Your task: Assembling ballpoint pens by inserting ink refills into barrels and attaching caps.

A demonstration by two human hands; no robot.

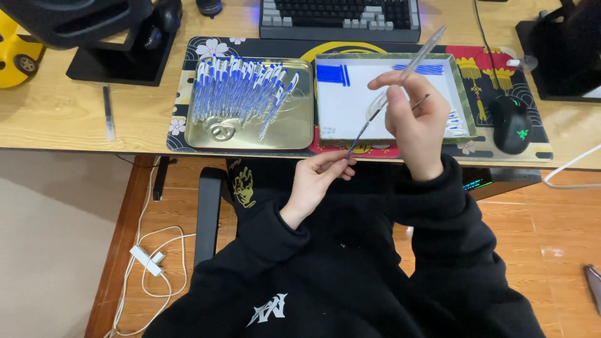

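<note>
At the centre of the frame, a clear pen barrel (421,50) is gripped in the right hand (414,122), tilted toward the upper right. A thin blue refill (363,131) is pinched at its lower end by the left hand (316,181), its upper end meeting the barrel. Behind, a gold tray (294,134) of assembled blue pens (241,91) is seen beside a white-lined tray (463,103).

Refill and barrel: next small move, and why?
Probably slide the refill further up into the clear barrel. The left hand pinches the refill's lower end, the right hand holds the barrel tilted, and most of the refill seems to be outside it.
</note>
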